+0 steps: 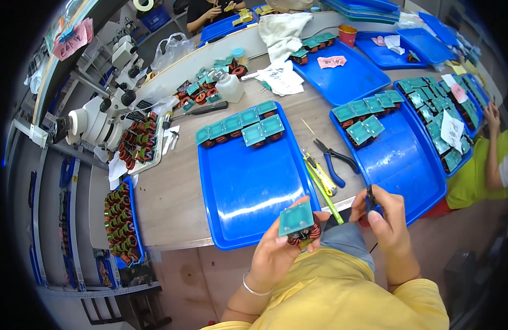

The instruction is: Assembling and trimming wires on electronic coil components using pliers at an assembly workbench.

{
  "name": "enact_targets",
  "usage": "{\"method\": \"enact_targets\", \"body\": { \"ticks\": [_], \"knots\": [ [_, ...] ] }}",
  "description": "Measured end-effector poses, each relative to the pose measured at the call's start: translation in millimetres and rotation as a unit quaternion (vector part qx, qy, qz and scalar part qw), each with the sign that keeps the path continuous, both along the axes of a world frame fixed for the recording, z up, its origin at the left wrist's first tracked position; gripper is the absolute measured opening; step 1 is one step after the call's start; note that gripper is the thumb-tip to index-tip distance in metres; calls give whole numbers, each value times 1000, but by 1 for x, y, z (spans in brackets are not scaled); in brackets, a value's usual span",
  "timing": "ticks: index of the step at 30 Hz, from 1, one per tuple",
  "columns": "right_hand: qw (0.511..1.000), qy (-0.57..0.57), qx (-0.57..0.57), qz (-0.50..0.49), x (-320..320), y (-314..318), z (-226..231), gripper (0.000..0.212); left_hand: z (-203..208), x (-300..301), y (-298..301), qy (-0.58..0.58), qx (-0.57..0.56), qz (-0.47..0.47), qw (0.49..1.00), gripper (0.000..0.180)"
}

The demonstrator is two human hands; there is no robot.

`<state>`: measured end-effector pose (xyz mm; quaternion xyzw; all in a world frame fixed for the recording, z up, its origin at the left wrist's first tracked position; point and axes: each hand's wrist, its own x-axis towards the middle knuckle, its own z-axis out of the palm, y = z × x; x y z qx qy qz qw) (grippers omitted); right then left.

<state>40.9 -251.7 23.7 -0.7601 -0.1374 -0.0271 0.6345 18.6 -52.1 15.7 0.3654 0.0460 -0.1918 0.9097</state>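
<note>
My left hand (271,256) is closed around a copper-wound coil with a green circuit board (296,218) on top, held over the near edge of the middle blue tray (246,187). At the right, my right hand (392,223) grips a small dark hand tool with blue handles (371,199). It looks like a pair of cutters, though the fingers cover much of it. The tool and the coil are apart. Similar board-topped coils (232,125) stand in rows at the far end of the middle tray.
Blue-handled pliers (336,159), a yellow utility knife (322,179) and a green pen-like stick (332,204) lie between the trays. The right tray (397,165) holds more coils. A microscope (94,124) stands left. A co-worker's arm (491,148) is at the far right.
</note>
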Motion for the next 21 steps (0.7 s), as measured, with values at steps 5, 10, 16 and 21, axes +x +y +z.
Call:
{"method": "enact_targets", "body": {
  "ticks": [5,10,16,21],
  "knots": [
    [986,-68,-135,70,9,-6,7,36,-18,-2,7,-105,72,-28,991,58],
    [924,-156,-315,149,4,-2,21,40,-10,-4,9,-97,158,-31,982,51],
    [869,-236,-405,161,2,4,31,43,-9,-5,10,-195,253,11,947,59],
    [868,-249,-398,160,-2,6,36,45,-2,-7,8,-222,310,29,924,62]
  ]
}}
